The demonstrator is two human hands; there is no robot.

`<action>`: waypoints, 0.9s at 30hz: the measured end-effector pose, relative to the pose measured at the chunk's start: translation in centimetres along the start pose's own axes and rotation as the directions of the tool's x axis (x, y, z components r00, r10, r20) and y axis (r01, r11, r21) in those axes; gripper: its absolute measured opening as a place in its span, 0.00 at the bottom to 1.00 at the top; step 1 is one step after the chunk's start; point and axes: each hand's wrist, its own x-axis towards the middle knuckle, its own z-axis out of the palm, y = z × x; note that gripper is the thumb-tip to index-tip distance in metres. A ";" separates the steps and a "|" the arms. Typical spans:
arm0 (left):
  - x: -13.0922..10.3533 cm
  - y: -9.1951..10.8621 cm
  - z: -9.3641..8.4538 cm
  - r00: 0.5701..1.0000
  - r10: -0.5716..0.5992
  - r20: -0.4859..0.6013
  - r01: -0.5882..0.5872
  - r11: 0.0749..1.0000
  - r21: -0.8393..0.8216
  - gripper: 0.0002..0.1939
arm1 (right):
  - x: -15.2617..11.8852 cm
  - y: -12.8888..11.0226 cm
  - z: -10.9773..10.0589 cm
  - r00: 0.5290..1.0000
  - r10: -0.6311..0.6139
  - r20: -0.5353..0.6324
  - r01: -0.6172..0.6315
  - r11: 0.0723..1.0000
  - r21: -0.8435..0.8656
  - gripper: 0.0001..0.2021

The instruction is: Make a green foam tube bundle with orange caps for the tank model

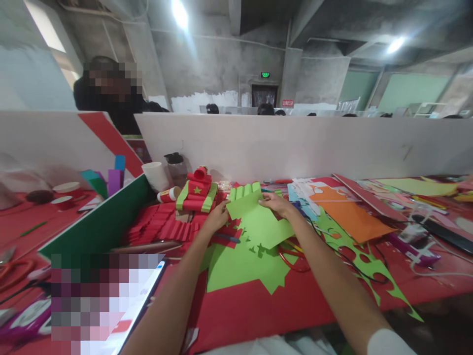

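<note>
A light green paper sheet [254, 217] with star-shaped cutouts is held up over the red tabletop [236, 315]. My left hand [220, 216] pinches its upper left corner, and my right hand [275, 203] grips its upper right edge. Beneath it lies a larger green sheet [236, 273] with jagged edges. Behind the held sheet stand several rolled green paper tubes [246, 191]. Just left of my left hand is a red and green paper model [197, 190] with a star on it. A dark pen [227, 238] lies below my left hand.
Folded red paper strips [158, 224] fill the left, beside a green divider [99, 222]. A lit tablet [142, 301] lies front left. Red-handled scissors [293, 261], an orange sheet [351, 217], cut green scraps [369, 266] and cables are right. A person [107, 88] is behind the white partition [258, 145].
</note>
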 end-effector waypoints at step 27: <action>-2.6 6.2 -1.1 0.966 0.114 0.234 0.002 0.897 -0.443 0.36 | -1.9 -7.7 0.4 0.828 -0.341 -0.446 0.496 0.815 0.299 0.12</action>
